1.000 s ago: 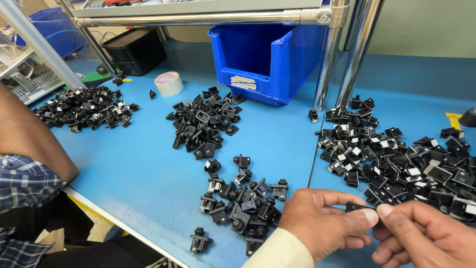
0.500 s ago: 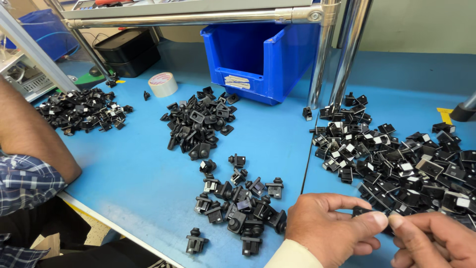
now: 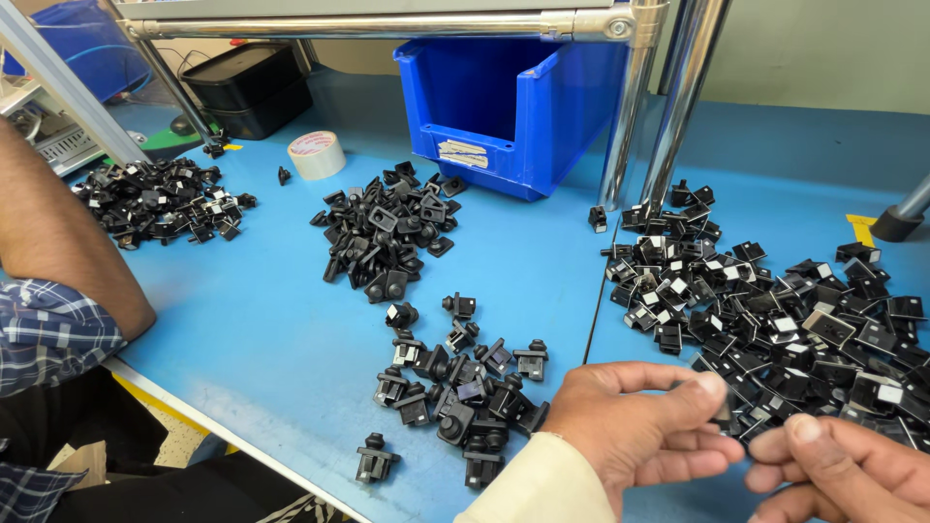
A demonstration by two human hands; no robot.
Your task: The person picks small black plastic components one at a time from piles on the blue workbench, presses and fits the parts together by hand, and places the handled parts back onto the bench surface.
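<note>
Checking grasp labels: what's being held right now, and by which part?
The left hand pinches a small black plastic part between thumb and forefinger; which part of it cannot be told. The right hand is beside it, apparently holding nothing.

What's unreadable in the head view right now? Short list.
- Small black part between left hand and right hand: motion-blurred and covered by fingertips, so its shape and which hand grips it are unclear.
- Right hand: cut off by the bottom right frame edge.
- Blue bin contents: hidden by its front wall.
- Co-worker's arm: hand cut off by the left edge.
</note>
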